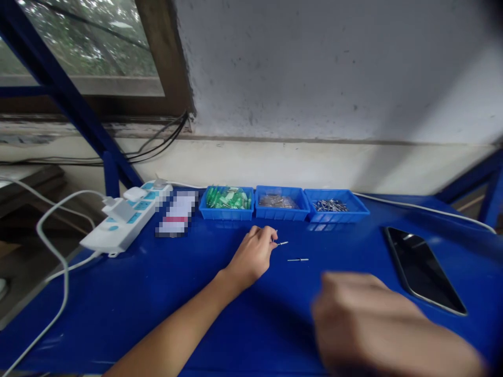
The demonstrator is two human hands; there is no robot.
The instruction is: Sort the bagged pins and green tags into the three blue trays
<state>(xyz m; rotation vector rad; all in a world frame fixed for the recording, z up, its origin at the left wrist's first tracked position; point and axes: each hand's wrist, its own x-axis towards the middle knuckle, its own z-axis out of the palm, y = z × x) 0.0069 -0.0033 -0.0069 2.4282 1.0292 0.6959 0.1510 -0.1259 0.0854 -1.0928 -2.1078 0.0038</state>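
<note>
A slim metal pin (282, 243) projects from the fingertips of the left hand (254, 252), over the middle of the table (176, 293); whether it touches the surface I cannot tell. The left hand is closed in a pinch about the pin's near end. A second pin (297, 259) lies loose on the table just beside it, toward my camera. The right hand (353, 317), near the lens and blurred, appears curled; I cannot tell how far closed it is or whether it holds anything.

Beyond, three blue trays stand in a row: the left tray (227, 214) with green pieces, the middle tray (282, 213) with small bagged parts, the right tray (341, 217) with more metal pins. With two pins outside well-stocked trays, I judge the work early, most pieces unhandled; no finished count is readable. Farther out lie a phone (426, 269) at right and a power strip (123, 225) at left.
</note>
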